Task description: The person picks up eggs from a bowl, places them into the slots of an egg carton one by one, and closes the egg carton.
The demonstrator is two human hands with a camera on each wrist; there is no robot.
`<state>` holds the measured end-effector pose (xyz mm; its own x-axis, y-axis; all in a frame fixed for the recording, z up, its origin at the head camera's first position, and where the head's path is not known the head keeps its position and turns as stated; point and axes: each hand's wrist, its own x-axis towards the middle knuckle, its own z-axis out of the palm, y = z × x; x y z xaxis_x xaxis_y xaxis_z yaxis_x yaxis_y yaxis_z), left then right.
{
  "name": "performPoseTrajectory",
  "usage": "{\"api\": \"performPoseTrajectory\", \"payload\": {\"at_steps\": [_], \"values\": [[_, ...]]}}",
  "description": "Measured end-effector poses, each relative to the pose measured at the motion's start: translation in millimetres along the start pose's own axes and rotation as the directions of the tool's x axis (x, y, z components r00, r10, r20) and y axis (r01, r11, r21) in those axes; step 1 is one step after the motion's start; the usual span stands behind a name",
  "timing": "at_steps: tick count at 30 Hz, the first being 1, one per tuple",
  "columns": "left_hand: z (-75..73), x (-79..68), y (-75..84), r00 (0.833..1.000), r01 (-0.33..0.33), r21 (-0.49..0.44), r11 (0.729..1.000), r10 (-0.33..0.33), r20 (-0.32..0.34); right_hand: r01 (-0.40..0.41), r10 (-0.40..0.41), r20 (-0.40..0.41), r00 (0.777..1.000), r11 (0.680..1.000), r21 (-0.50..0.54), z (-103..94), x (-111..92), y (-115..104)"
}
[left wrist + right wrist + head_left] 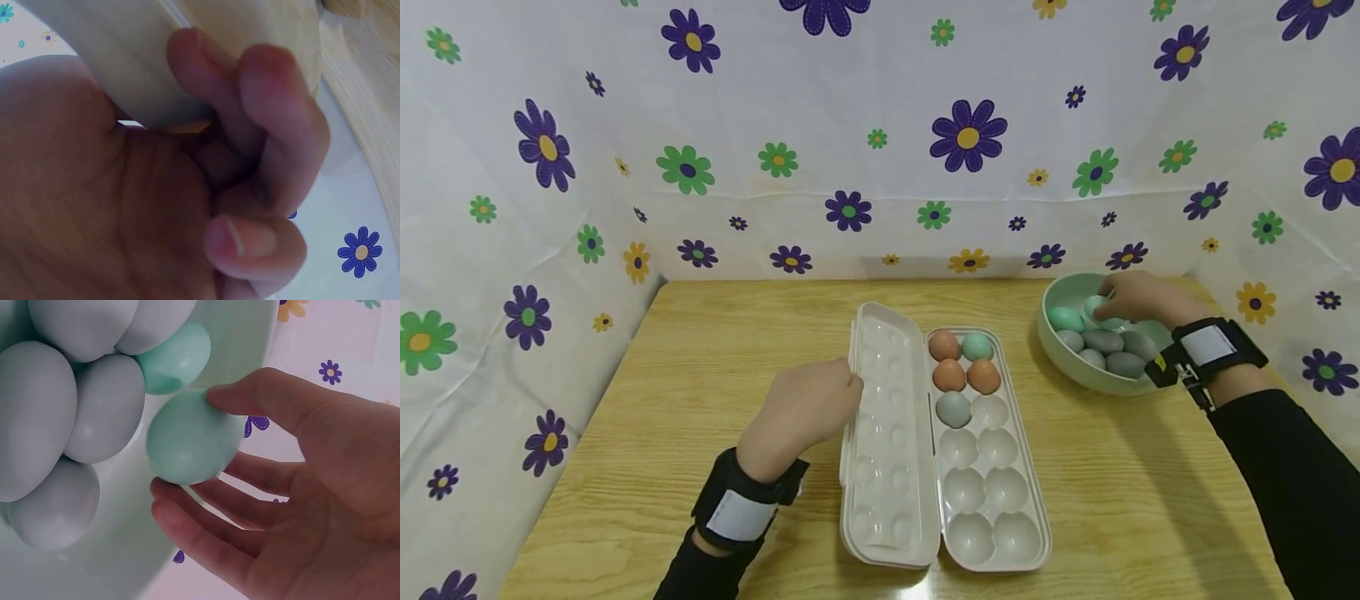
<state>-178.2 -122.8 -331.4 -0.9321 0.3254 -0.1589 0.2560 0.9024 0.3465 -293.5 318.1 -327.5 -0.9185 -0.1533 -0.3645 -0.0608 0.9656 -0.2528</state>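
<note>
A white plastic egg box (988,450) lies opened out on the table. Its lid (880,467) is folded to the left, and my left hand (805,408) grips the lid's left edge with curled fingers (275,81). At the far end of the box sit three brown eggs (949,375), a green egg (977,345) and a grey egg (954,409). On the right, my right hand (1138,298) reaches into a pale green bowl (1067,367). There the thumb and fingers pinch a mint green egg (190,437) at the bowl's inner side.
Several grey eggs (106,409) and another green egg (178,359) lie in the bowl beside the held one. The wooden table (730,333) ends at a flowered cloth (880,175) behind and at both sides. The nearer cups (970,537) of the box hold nothing.
</note>
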Motion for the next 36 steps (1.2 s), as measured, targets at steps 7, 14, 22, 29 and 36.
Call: {"api": "performPoseTrajectory", "payload": {"at_steps": [7,14,22,29,36], "values": [[1.2,-0.1,-0.4,1.000,0.001,0.004,1.000,-0.001,-0.003,0.010,-0.010,-0.041,0.999,1.000,0.015,1.1,-4.5,-2.3],[0.9,-1.9,0.1,1.000,0.005,0.013,1.000,-0.005,0.000,0.011,-0.009,-0.037,0.999,0.998,0.056,2.2,-5.8,-4.2],[1.6,-2.2,-0.3,1.000,0.008,0.028,1.000,-0.008,0.001,0.026,-0.023,-0.052,0.998,0.998,0.052,1.8,-7.6,-5.7],[1.7,-0.1,-0.4,1.000,0.011,0.012,1.000,-0.011,-0.003,0.035,-0.029,-0.074,0.997,0.996,0.080,2.2,-10.6,-5.6],[1.9,0.8,-0.3,1.000,0.010,0.026,1.000,-0.010,-0.003,0.055,-0.048,-0.129,0.990,0.997,0.049,4.0,-14.5,-10.7]]}}
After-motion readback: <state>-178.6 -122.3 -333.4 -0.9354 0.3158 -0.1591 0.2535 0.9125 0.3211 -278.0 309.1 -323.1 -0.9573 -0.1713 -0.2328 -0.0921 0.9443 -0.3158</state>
